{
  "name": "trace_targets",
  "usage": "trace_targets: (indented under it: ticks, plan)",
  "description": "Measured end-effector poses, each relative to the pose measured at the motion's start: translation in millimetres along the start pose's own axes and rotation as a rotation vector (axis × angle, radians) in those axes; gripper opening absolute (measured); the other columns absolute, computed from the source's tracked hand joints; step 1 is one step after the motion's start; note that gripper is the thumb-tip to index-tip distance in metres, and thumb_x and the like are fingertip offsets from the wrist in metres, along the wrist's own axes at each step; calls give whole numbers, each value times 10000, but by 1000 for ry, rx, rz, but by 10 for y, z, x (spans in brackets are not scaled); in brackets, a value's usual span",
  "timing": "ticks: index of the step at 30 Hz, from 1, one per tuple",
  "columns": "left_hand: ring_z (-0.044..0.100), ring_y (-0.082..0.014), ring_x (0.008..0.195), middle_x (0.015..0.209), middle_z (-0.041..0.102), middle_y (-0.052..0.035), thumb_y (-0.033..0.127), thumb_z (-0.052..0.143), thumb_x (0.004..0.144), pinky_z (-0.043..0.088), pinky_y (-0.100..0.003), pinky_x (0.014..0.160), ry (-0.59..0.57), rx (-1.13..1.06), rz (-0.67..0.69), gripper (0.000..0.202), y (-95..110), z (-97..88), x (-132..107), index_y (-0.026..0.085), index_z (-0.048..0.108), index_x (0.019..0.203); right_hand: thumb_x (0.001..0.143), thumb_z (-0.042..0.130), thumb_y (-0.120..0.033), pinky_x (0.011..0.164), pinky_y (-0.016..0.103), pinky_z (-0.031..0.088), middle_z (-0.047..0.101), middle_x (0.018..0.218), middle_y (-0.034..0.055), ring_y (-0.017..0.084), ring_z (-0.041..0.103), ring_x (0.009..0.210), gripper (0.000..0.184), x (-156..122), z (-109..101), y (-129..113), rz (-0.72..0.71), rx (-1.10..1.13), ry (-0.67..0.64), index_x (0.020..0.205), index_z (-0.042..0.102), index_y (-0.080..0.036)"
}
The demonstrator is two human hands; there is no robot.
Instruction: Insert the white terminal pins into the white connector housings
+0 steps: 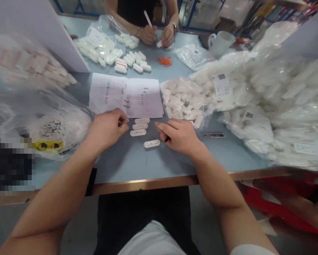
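Note:
My left hand [108,128] is closed in a pinch at the lower edge of the printed sheets, left of the white plastic pieces. A small clear bit shows by its fingertips; what they hold I cannot make out. My right hand [178,135] is closed on a black pen [166,139], of which only a short dark end shows. Between my hands, three flat white plastic pieces [138,132] with small dark marks lie in a column. A similar white piece [151,143] lies apart from them, just left of the pen's end.
Printed sheets [145,102] lie ahead. Bags of white parts [184,97] crowd the right; other plastic bags [60,127] stand left. Small scissors-like snips [214,135] lie right of my hand. Across the table, a co-worker's hands [149,34] hold a white stick and a white part, near orange pieces [165,61].

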State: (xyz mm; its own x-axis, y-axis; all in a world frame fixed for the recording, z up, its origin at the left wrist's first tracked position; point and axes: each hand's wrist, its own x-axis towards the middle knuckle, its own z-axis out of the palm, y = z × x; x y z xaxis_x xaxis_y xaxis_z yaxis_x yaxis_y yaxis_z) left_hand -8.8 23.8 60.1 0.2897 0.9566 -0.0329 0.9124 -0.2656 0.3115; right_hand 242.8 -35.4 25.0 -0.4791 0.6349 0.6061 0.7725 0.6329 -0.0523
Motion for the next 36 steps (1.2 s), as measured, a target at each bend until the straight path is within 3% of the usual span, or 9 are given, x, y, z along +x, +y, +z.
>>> trace_targets:
  ticks: [2,6,10,17,25,31,36]
  plan:
    - [635,-176,699,776,703,-30,268,603,799,465,-287,643,-36,-362,-59,132,60,-1,-44,190,652,894,871,521,-75,589,235,420,685,740,-5,109,594,665,266,24,-9,-47,35,99,82,1050,690,-176]
    - [505,-85,478,723,670,16,235,608,810,334,-200,391,-301,-1095,-197,65,231,107,-164,201,584,861,905,558,-92,705,213,525,708,834,7,107,651,764,246,59,-6,-173,104,303,179,1078,684,-214]
    - [560,-84,515,718,653,2,217,675,812,396,-170,369,-474,-1363,-268,87,335,260,-224,167,607,828,954,550,-169,771,232,564,712,951,35,119,674,851,207,50,33,-238,141,362,145,1080,698,-239]
    - [587,-76,532,730,650,-12,191,713,828,476,-157,386,-588,-1475,-284,86,327,284,-211,121,664,822,973,533,-161,772,233,548,693,988,72,129,658,874,208,34,32,-217,93,447,63,1092,701,-190]
    - [612,-88,549,772,692,-40,209,752,820,524,-175,411,-663,-1540,-300,125,327,286,-208,111,674,832,972,563,-218,720,249,511,664,865,20,132,627,807,84,84,-18,-205,203,514,-40,943,641,-209]
    - [616,-98,551,740,678,-35,180,713,826,512,-180,407,-591,-1451,-303,87,340,263,-189,122,651,804,978,511,-185,732,259,470,622,905,31,139,585,832,85,83,-145,-95,180,563,-200,952,589,-202]
    - [631,-115,576,792,701,-54,209,675,846,518,-202,428,-526,-1272,-220,72,295,277,-191,139,662,855,899,495,-76,716,260,414,585,896,33,147,535,802,152,75,-262,19,123,499,-474,909,593,-193]
